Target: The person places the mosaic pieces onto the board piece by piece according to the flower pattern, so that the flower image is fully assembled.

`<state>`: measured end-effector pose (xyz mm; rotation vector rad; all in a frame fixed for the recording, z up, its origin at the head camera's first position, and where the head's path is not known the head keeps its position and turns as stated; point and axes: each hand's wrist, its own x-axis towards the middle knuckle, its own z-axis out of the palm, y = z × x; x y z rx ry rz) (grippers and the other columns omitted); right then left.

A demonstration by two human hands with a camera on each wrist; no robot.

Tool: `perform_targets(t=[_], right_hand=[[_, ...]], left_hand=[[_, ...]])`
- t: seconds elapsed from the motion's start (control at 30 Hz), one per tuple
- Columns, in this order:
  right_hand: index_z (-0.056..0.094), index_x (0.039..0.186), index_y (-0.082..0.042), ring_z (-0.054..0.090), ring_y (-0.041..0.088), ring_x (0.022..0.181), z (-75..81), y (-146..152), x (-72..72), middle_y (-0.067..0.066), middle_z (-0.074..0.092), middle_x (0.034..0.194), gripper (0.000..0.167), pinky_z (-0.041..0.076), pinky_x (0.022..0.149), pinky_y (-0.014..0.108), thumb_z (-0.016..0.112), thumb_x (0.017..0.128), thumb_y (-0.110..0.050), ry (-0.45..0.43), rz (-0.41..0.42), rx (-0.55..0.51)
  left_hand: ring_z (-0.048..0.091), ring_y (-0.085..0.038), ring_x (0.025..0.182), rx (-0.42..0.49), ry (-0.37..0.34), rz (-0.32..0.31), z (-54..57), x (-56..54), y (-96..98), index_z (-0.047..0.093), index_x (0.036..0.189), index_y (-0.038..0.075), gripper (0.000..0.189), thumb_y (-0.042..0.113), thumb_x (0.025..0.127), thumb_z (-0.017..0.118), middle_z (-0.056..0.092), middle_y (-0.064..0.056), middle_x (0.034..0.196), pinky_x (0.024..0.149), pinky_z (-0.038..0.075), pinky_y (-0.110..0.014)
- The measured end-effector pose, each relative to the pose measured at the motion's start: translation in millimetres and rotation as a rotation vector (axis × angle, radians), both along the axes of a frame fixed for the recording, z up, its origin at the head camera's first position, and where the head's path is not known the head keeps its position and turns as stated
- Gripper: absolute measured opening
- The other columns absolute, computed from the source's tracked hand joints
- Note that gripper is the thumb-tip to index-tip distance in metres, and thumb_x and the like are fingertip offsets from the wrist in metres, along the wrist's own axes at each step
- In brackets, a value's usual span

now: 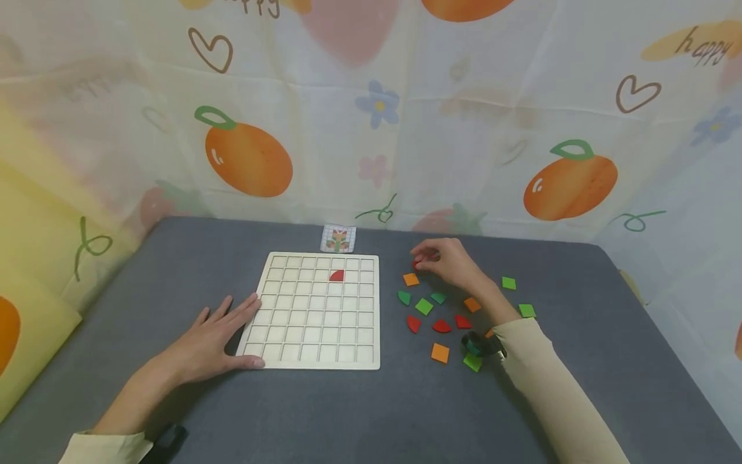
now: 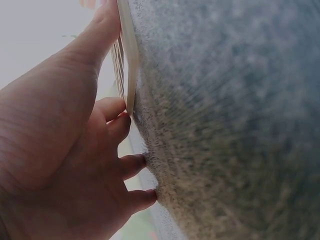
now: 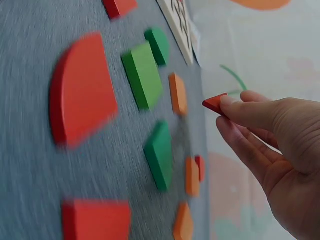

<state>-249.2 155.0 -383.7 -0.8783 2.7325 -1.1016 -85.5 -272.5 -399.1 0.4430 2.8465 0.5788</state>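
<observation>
A white gridded board lies on the grey table, with one red quarter-round tile in a cell of its second row. My left hand rests at the board's left edge, fingers spread, the thumb on the near left corner. In the left wrist view, the left hand touches the board's side. Over the far part of the loose tiles, my right hand pinches a red tile. The right wrist view shows this pointed red tile between thumb and fingertips, raised off the table; its full shape is hidden.
Right of the board lie several loose tiles: orange squares, green squares, dark green pieces and red quarter-rounds. A small pattern card sits behind the board. A printed curtain hangs along the table's back edge.
</observation>
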Motion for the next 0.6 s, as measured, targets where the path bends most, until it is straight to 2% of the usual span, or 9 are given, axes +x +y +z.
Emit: perform_targets(t=[0.4,0.6], right_hand=[[0.071,0.111,0.000,0.066,0.020,0.088,-5.5,-39,1.7,0.007,0.070,0.093,0.024,0.055,0.081,0.033,0.073,0.087,-0.003,-0.027,0.051,0.006],[0.072,0.107,0.000,0.066,0.019,0.085,-6.2,-58,-0.2,0.005,0.071,0.089,0.023,0.055,0.079,0.030,0.075,0.084,-0.003,0.015,0.084,-0.006]], left_hand=[[0.015,-0.052,0.142,-0.009,0.009,0.002,-0.6,0.7,-1.1,0.029,0.155,0.009,0.111,0.074,0.072,0.065,0.023,-0.013,0.161,0.105,0.009,-0.073],[0.015,-0.052,0.143,-0.014,0.006,-0.006,-0.6,-1.3,-0.8,0.029,0.155,0.009,0.112,0.074,0.072,0.065,0.022,-0.012,0.161,0.106,0.010,-0.073]])
